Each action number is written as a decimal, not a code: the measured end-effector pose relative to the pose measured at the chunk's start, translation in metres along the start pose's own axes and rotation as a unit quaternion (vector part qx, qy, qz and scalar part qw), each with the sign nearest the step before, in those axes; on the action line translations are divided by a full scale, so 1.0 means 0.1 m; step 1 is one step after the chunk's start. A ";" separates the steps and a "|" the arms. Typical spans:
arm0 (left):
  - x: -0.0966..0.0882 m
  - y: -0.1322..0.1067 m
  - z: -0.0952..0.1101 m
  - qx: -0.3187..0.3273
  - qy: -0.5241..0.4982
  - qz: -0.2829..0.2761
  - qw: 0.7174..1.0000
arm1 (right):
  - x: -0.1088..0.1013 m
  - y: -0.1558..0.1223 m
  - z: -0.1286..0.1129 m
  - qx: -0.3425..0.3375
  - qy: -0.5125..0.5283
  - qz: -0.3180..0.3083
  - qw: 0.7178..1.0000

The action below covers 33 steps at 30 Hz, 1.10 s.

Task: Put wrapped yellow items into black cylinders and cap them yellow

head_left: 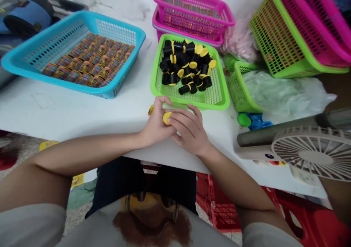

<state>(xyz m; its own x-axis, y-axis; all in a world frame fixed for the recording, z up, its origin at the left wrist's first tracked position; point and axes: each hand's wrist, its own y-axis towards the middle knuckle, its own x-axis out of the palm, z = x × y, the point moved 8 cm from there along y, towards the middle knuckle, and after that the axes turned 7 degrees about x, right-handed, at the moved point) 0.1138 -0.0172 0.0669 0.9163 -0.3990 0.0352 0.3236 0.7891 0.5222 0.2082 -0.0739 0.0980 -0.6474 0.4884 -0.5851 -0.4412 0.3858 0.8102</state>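
Note:
My left hand (pixel 159 124) is wrapped round a small container with a yellow cap (pixel 166 118); its body is hidden in the palm. The fingers of my right hand (pixel 190 128) are bent over it, and their tips touch the cap's right edge. Just beyond both hands stands a green basket (pixel 223 102) with many black containers (pixel 182 59) with yellow caps lying loose in it. Beside my left fingers a small yellow and black label or packet (pixel 150 110) lies on the white table (pixel 120 117).
At the left, a blue basket (pixel 109 93) holds rows of small wrapped pieces. Pink baskets (pixel 189 15) are stacked behind the green one. A smaller green basket (pixel 244 93) with clear plastic bags, tilted stacked baskets (pixel 285 38) and a small fan (pixel 315 155) stand at the right.

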 end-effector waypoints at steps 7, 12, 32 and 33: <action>0.08 0.00 0.06 0.007 -0.025 -0.055 0.998 | -0.06 -0.09 0.03 -0.007 0.012 -0.011 1.000; 0.16 0.00 0.10 -0.003 -0.078 -0.136 0.988 | -0.14 -0.04 0.01 -0.045 0.034 -0.011 0.998; -0.04 0.07 -0.15 -0.058 0.185 -0.141 0.971 | 0.03 0.02 0.67 0.232 0.198 -0.161 0.939; -0.02 0.06 -0.12 -0.042 0.199 -0.157 0.966 | 0.06 0.01 0.65 0.236 0.210 -0.178 0.932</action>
<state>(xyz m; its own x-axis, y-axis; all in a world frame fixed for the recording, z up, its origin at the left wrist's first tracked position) 0.1171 -0.0060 0.0599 0.7821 -0.4279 -0.4530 0.6039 0.6998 0.3817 0.2445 -0.0197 0.0935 -0.7428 -0.0477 -0.6678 -0.4159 0.8145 0.4044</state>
